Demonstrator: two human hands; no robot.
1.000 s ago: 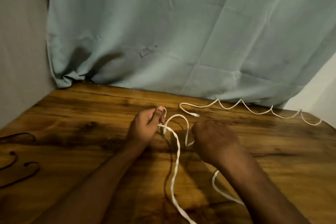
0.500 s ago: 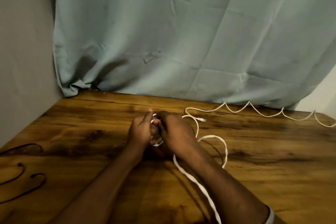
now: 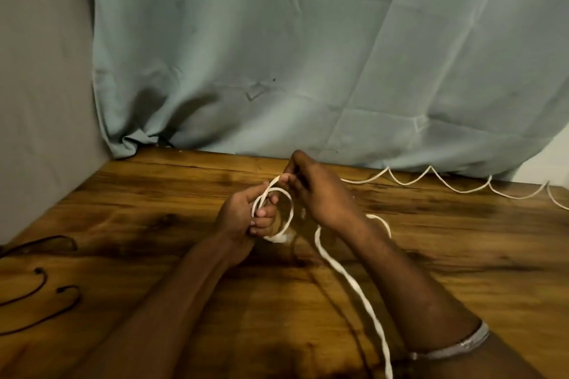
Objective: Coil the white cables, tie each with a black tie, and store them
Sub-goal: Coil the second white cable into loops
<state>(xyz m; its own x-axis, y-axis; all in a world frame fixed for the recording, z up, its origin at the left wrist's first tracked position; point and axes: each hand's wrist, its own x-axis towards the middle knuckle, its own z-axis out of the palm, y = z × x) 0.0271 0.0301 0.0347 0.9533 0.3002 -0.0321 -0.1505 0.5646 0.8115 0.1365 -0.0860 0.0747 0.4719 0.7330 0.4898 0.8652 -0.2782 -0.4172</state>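
Note:
A flat white cable (image 3: pixel 351 280) trails from the table's near edge up to my hands. My left hand (image 3: pixel 243 218) grips a small loop of it (image 3: pixel 288 209), with its fingers curled through the loop. Just above and to the right, my right hand (image 3: pixel 317 194) pinches the cable at the top of the loop. A second, thinner white cable (image 3: pixel 431 177) lies in zigzags along the back right of the table. Black ties (image 3: pixel 43 295) lie at the left edge.
The wooden table (image 3: pixel 154 224) is backed by a pale green curtain (image 3: pixel 308 55) and a grey wall on the left. A silver bracelet (image 3: pixel 462 344) sits on my right wrist.
My hands came together, then my right hand rose a little. The white cable now forms a small loop around my left fingers where it hung loose a second ago.

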